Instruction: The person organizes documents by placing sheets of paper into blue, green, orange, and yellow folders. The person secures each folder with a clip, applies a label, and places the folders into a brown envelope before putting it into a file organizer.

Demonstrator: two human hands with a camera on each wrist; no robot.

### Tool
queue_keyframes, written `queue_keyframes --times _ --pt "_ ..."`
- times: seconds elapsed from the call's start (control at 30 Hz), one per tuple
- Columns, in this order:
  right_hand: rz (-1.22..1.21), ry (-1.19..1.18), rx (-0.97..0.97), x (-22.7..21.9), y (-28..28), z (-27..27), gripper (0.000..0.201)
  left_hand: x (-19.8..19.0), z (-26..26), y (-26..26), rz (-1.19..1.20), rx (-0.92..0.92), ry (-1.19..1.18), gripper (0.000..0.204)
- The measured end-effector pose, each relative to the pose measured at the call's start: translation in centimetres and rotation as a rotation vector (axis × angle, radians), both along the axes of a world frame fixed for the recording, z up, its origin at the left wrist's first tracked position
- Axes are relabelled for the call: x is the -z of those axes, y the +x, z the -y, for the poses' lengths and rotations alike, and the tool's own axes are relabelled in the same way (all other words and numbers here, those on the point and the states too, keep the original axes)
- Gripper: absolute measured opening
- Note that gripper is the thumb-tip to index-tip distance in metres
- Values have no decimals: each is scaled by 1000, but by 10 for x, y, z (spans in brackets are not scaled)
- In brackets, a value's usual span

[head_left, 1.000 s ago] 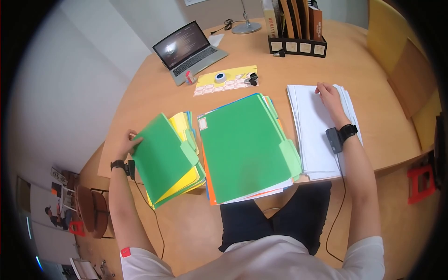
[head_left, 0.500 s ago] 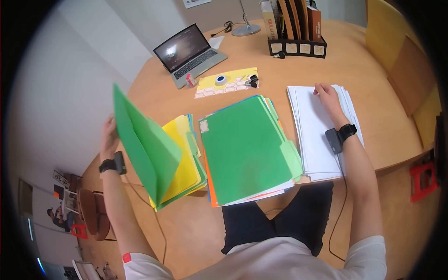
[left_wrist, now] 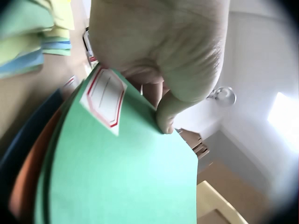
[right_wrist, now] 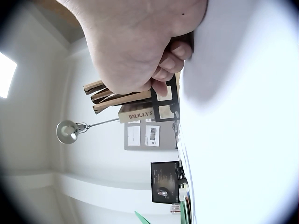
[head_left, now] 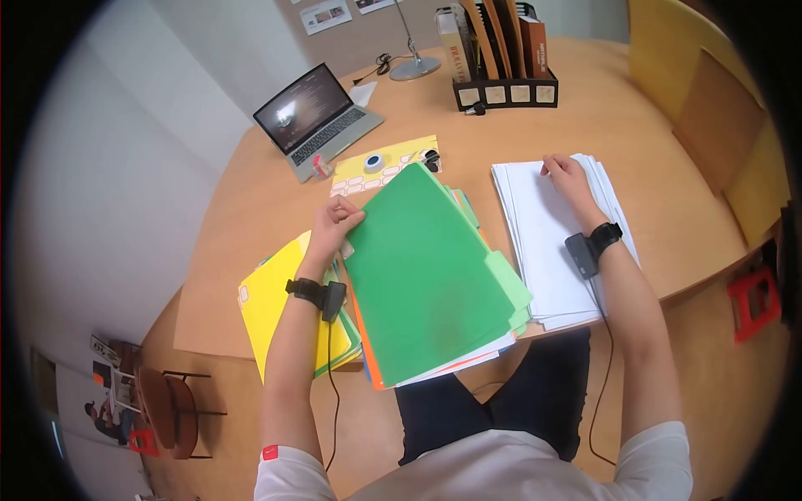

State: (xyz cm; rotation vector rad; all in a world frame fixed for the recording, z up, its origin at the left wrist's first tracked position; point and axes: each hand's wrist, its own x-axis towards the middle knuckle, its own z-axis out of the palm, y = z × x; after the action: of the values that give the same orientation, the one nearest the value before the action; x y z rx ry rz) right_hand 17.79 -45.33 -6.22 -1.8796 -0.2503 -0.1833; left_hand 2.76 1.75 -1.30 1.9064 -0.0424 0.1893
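Note:
At the left upper edge of the middle pile, my left hand (head_left: pixel 336 221) pinches a green folder (head_left: pixel 418 267), its thumb on top. In the left wrist view a red-bordered label (left_wrist: pixel 106 99) shows on green card beside that thumb. Orange and blue folder edges lie underneath. The folder overlaps the pile slightly askew, with two light green tabs at its right. To the left, a yellow folder (head_left: pixel 271 292) with a small label tops another pile. My right hand (head_left: pixel 570 179) rests with loosely curled fingers on a stack of white paper (head_left: pixel 535 242) and holds nothing.
Behind the folders lies a yellow label sheet (head_left: pixel 361 156) with a tape roll (head_left: pixel 373 163) and black scissors (head_left: pixel 431 160). A laptop (head_left: pixel 313 117), a lamp base (head_left: pixel 415 68) and a black organizer (head_left: pixel 507 94) stand farther back. Cables hang from both wrist cameras.
My left hand has carried the green folder from the left pile rightward over the middle pile, uncovering the yellow one. The right hand stays on the paper. The head view has shifted slightly.

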Motion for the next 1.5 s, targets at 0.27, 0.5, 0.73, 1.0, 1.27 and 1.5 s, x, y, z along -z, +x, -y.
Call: queue_keyframes --times 0.27,0.5,0.73,1.0,1.27,1.5 --pt "3 -23 35 -4 -3 -4 40 14 0 -1 27 10 -275 16" --pt "-32 -28 15 -11 -9 -3 40 11 6 -2 -22 -29 -167 17" --pt "-44 9 6 -6 -6 -3 40 10 8 -7 -3 -161 -203 12" --pt "-39 -1 1 -8 -8 -2 39 19 -8 -9 206 48 -588 14" --pt "28 -348 -27 -35 -20 -6 42 49 -46 19 590 348 -615 29" --pt "-148 -1278 125 -111 -68 42 51 31 -38 10 618 407 -632 30"
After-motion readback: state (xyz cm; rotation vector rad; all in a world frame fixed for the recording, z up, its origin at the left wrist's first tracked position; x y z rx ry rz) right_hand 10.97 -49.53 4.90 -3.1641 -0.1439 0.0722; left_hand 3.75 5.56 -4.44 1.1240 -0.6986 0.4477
